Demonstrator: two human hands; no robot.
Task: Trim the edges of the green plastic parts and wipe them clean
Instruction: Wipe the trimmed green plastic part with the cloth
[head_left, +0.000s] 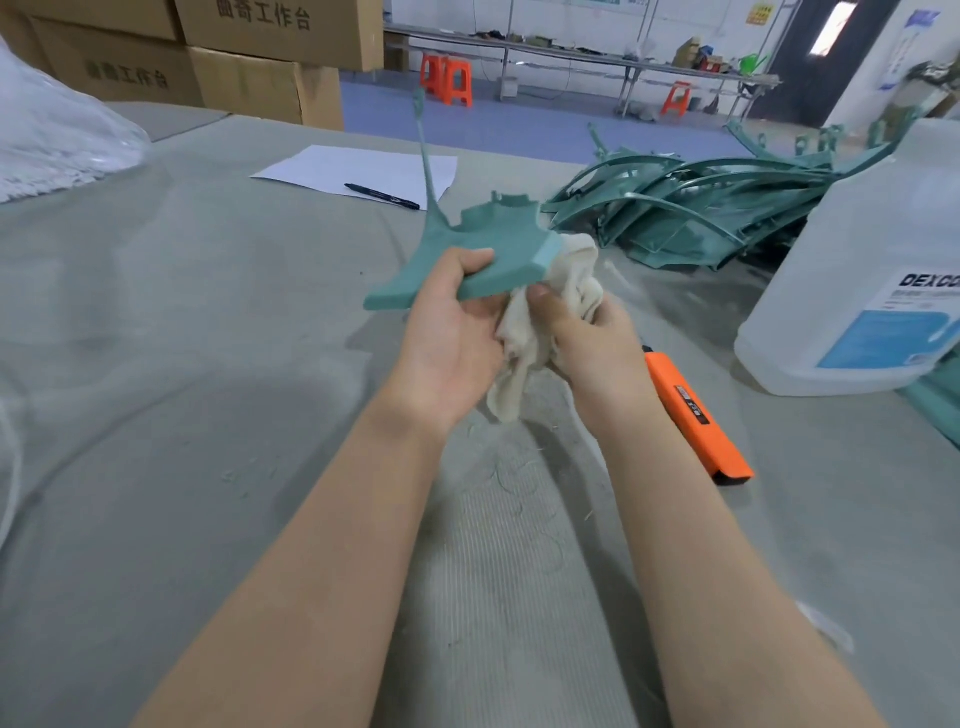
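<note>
Gripping the green plastic part (498, 244) is the left hand (452, 332); right hand (587, 332) pinches a cloth (566, 291) against its edge

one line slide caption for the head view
Left hand holds a green plastic part while the right hand presses a cloth to its edge.

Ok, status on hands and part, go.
Left hand grips green part. Right hand holds rag against its edge. Knife on table, nothing blocking.
</note>
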